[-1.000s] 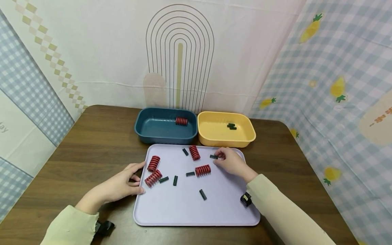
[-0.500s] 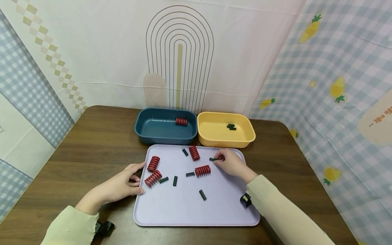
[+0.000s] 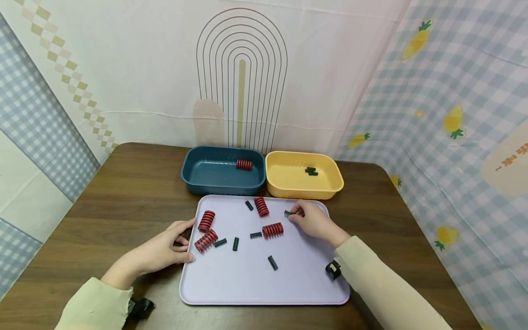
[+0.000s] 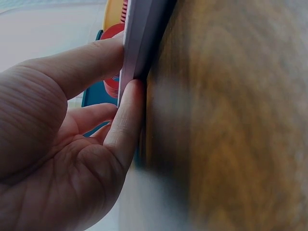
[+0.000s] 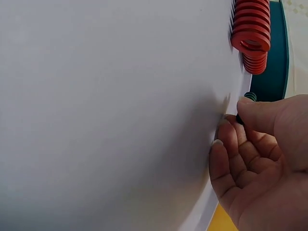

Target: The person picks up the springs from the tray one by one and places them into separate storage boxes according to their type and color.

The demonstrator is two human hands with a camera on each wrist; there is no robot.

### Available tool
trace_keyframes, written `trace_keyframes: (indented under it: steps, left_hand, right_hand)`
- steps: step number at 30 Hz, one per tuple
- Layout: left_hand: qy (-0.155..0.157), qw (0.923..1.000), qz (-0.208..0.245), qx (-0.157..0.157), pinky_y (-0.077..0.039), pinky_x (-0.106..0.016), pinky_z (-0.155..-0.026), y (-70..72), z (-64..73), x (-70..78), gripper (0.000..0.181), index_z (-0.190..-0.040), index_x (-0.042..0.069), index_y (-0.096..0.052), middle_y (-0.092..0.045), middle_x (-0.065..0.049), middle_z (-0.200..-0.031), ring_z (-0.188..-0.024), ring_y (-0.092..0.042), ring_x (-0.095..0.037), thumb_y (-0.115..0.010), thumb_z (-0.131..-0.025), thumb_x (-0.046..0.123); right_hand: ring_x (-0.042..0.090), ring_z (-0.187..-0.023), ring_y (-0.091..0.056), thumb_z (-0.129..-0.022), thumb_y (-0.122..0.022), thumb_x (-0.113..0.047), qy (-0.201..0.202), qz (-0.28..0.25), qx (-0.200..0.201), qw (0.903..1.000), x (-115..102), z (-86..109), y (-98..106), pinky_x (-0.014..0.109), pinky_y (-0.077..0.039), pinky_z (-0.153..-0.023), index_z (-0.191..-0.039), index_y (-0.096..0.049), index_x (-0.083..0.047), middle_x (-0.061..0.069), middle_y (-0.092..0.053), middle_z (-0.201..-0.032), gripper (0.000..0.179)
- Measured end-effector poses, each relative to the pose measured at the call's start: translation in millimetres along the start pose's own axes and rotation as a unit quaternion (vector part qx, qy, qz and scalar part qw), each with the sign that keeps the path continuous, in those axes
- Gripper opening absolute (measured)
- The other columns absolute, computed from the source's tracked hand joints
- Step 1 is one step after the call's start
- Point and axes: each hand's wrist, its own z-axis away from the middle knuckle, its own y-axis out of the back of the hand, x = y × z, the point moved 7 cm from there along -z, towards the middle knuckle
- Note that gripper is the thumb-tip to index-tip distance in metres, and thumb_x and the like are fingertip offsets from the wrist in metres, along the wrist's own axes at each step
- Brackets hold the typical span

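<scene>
My right hand (image 3: 311,220) pinches a small dark green spring (image 3: 287,213) between thumb and fingertips, just over the tray's far right part. In the right wrist view the spring (image 5: 250,96) shows partly, the rest hidden by the thumb. My left hand (image 3: 165,245) holds the left edge of the lilac tray (image 3: 264,288); the left wrist view shows thumb and fingers on its rim (image 4: 137,43). Several thick red springs, one a red spring (image 3: 272,230) near the middle, lie on the tray. Several small green springs, including a green spring (image 3: 273,262) nearer the front, lie among them.
Behind the tray stand a blue bin (image 3: 210,188) with one red spring (image 3: 244,164) inside and a yellow bin (image 3: 305,192) with several small green springs (image 3: 311,171). All rest on a brown wooden table (image 3: 136,192) before a patterned cloth backdrop (image 3: 156,68).
My right hand has shifted only slightly, and the green spring in its fingers has turned a little, with less of it showing. The left hand stays on the tray's edge.
</scene>
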Motion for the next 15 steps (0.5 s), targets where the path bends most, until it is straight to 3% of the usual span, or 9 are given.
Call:
trace_keyframes:
  steps: [15]
  left_hand:
    - [0.006,1.0,-0.001,-0.001,-0.051,-0.024,-0.083,0.2,0.3,0.3,0.094,-0.153,0.006,-0.022,-0.029,-0.018,-0.142,-0.106,-0.055,-0.026,-0.081,-0.08,0.019]
  right_hand:
    - [0.019,-0.084,-0.056,-0.095,-0.063,-0.019,0.006,-0.058,0.079,0.9951,7.2,0.2,36.8,0.034,-0.048,-0.071,-0.102,-0.06,-0.009,0.004,-0.061,-0.092,0.013]
